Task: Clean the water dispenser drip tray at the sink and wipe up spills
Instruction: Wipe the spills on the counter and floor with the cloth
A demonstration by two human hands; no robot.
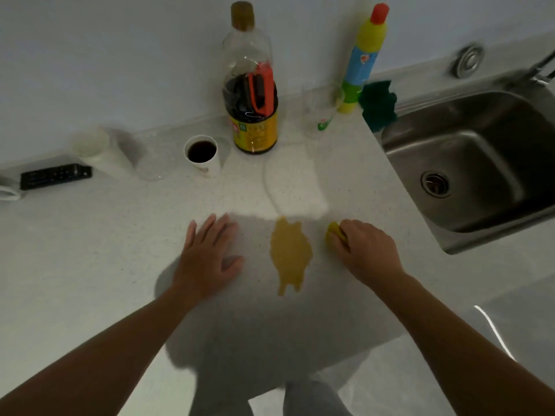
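Note:
A brownish-yellow spill point(290, 254) lies on the pale speckled counter point(90, 265), between my two hands. My right hand point(368, 250) grips a yellow sponge point(335, 232) just right of the spill, pressed to the counter. My left hand point(208, 256) rests flat on the counter left of the spill, fingers spread. The steel sink point(480, 163) is at the right, with its drain visible. No drip tray is in view.
Behind the spill stand a soy sauce bottle point(253, 115), a paper cup of dark liquid point(202, 156), a clear glass point(322, 112), a yellow cleaner bottle point(362, 58) and a green cloth point(379, 105). A white cup point(96, 148) and black remote point(55, 175) lie far left.

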